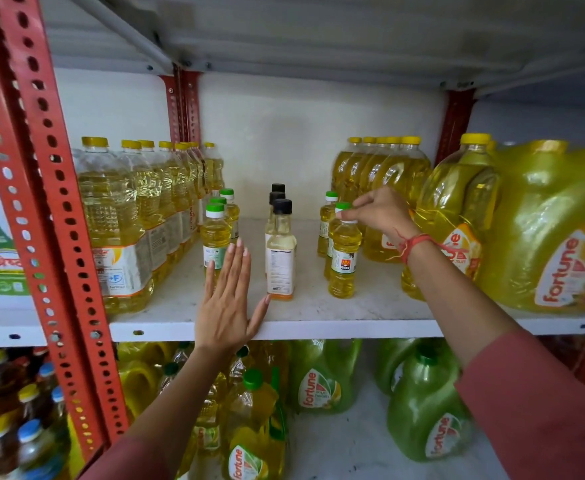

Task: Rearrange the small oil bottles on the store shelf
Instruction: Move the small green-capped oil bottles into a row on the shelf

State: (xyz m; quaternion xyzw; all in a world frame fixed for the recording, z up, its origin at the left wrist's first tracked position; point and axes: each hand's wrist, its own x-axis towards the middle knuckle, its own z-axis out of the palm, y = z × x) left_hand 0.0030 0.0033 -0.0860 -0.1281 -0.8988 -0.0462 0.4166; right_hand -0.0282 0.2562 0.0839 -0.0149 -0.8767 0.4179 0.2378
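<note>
Small oil bottles stand in three short rows on the white shelf (319, 325). On the left, green-capped yellow bottles (216, 233) line up front to back. In the middle stand three black-capped pale bottles (280, 252). On the right are green-capped yellow bottles; the front one (343, 261) has my right hand (379, 211) pinching its cap from above. My left hand (227, 303) is flat with fingers straight, held in front of the front left bottle and partly covering its lower half; contact is unclear.
Tall yellow-capped oil bottles (128, 216) fill the shelf's left side, big jugs (454, 206) and large Fortune cans (554, 230) the right. A red perforated upright (41, 188) stands left. Below is another shelf of green and yellow oil containers (322, 379).
</note>
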